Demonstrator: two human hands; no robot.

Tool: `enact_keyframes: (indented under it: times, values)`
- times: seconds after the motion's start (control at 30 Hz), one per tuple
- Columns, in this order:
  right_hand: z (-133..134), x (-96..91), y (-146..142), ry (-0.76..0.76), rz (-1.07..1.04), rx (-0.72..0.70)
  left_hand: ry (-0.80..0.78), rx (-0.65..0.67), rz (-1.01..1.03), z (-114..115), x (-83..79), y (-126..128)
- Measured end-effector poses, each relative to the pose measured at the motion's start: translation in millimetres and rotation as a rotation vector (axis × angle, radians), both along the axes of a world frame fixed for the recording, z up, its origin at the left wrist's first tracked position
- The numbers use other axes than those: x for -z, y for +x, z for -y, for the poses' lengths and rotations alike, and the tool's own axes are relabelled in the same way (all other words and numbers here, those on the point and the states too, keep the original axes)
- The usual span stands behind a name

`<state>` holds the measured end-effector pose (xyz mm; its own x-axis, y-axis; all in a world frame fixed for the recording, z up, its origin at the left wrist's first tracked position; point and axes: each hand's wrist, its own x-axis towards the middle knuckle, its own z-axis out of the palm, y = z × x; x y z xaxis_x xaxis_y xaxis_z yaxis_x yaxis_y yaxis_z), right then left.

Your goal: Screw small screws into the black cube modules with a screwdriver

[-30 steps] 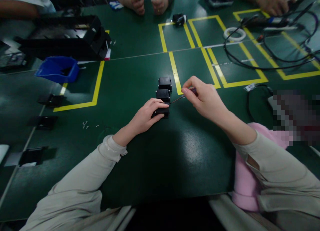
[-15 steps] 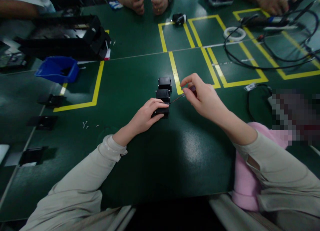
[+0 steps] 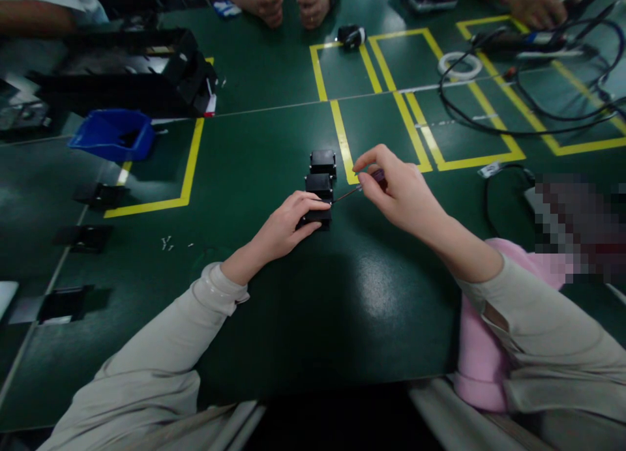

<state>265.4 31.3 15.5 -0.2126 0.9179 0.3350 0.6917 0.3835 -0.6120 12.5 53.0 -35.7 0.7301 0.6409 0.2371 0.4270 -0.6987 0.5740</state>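
My left hand (image 3: 283, 228) grips the nearest small black box (image 3: 317, 218), thumb on its near side and fingers over its top. Two similar boxes, a middle black box (image 3: 319, 184) and a far black box (image 3: 323, 160), stand in a row just beyond it. In my right hand (image 3: 395, 184) is a screwdriver (image 3: 348, 193), pinched by its dark handle. Its thin shaft slants down to the left, with the tip at the right end of the nearest box, beside my left fingertip. Whether the tip sits in a screw is too small to tell.
Several small screws (image 3: 167, 244) lie left of my left hand. A blue bin (image 3: 115, 135) and a long black housing (image 3: 122, 79) stand at the far left. Black cables (image 3: 489, 128) loop at the right, near a white ring (image 3: 460, 66). Co-workers' hands (image 3: 313, 6) are across the table.
My right hand and the screwdriver have shifted very slightly; the tip stays at the nearest box. My left hand keeps its grip in the same place.
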Motion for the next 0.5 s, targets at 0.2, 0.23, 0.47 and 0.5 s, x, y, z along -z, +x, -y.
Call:
enact_keyframes:
  times: [0.2, 0.23, 0.47, 0.5]
  values:
    - [-0.3, -2.2, 0.3, -0.003, 0.047, 0.009, 0.009, 0.000, -0.003, 0.3, -0.2, -0.1]
    - [-0.3, -2.0, 0.2, -0.005, 0.034, -0.004, 0.007, -0.001, -0.002, 0.4, -0.2, -0.1]
    - [0.0, -1.1, -0.2, -0.006, 0.017, 0.002, -0.001, -0.009, -0.003, 0.8, -0.7, 0.2]
    - [-0.1, -1.2, -0.1, -0.010, 0.030, 0.011, -0.001, -0.008, -0.003, 0.8, -0.8, 0.3]
